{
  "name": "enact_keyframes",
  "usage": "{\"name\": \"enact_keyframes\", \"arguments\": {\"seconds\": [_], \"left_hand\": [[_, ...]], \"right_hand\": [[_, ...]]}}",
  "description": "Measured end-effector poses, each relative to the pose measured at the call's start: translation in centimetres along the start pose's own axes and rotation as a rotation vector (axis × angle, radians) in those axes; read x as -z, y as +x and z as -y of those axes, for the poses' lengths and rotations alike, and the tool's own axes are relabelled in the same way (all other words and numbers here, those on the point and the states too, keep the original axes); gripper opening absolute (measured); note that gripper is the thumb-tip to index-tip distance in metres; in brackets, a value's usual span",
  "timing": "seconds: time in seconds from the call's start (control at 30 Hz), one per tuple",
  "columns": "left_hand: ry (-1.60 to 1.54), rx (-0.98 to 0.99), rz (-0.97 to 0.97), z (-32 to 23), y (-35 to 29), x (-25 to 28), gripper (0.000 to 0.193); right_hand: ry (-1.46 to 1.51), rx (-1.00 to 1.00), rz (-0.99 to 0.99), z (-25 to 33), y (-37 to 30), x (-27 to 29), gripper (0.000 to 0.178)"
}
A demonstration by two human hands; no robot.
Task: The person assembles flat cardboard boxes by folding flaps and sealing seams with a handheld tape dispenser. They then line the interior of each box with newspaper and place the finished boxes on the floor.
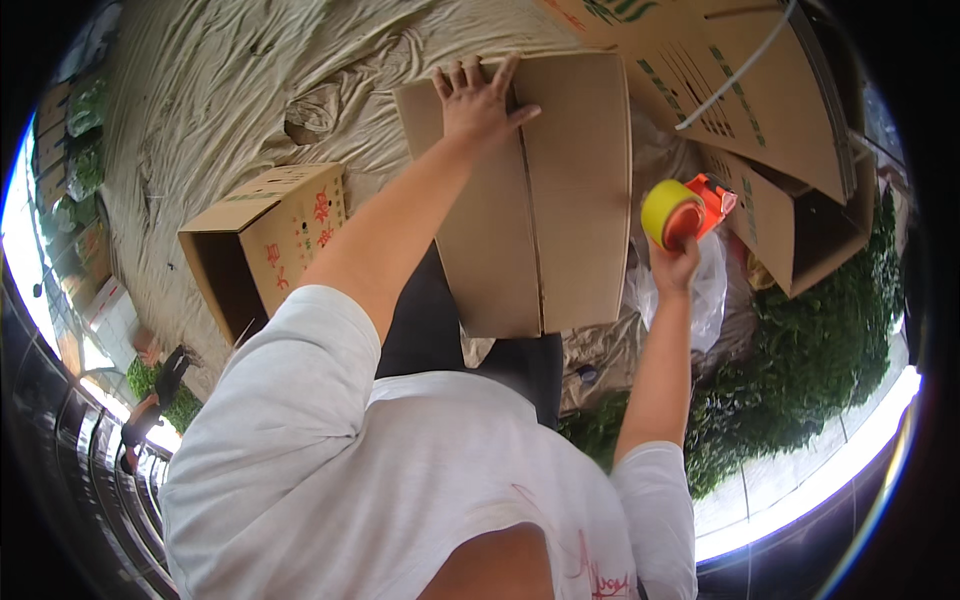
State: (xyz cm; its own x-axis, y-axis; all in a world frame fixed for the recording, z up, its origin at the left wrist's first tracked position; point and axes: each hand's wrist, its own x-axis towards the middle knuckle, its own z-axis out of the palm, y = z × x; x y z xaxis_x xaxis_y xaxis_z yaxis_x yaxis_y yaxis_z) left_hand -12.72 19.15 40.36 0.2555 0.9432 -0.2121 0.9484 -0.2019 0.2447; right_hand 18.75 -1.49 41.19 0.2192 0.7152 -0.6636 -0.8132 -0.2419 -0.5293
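A brown cardboard box (578, 200) stands in front of me, its two flaps meeting along a seam down the middle. My left hand (477, 108) lies flat with spread fingers at the far end of that seam, touching the flaps. To the right of the box, my right hand (675, 265) grips an orange-red tape dispenser (716, 200) carrying a yellow roll of tape (660, 212). The dispenser is held up apart from the box. The fingers on its handle are partly hidden.
An open carton (300, 215) lies on its side on the crumpled beige sheet (220, 100) at left. Flattened cartons (720, 80) and another open box (800, 215) stand at right. Behind my right arm are clear plastic (708, 300) and leafy greens (800, 345). A person (150, 405) is far left.
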Motion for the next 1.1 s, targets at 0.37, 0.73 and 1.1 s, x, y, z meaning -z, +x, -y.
{"name": "enact_keyframes", "arguments": {"seconds": [0.37,0.73,1.1], "left_hand": [[-1.258,0.703,0.037,7.9,-5.2,0.7,0.077],[-0.295,0.523,-0.071,5.5,-6.0,-0.1,0.1],[-0.079,-0.864,0.234,5.0,-4.0,-0.2,0.063]], "right_hand": [[-0.243,0.067,-0.276,-5.9,4.9,-6.6,0.021],[-0.669,0.292,-0.395,-9.1,5.5,-7.2,0.02],[-0.655,0.378,-0.46,-9.8,5.2,-10.2,0.043]]}}
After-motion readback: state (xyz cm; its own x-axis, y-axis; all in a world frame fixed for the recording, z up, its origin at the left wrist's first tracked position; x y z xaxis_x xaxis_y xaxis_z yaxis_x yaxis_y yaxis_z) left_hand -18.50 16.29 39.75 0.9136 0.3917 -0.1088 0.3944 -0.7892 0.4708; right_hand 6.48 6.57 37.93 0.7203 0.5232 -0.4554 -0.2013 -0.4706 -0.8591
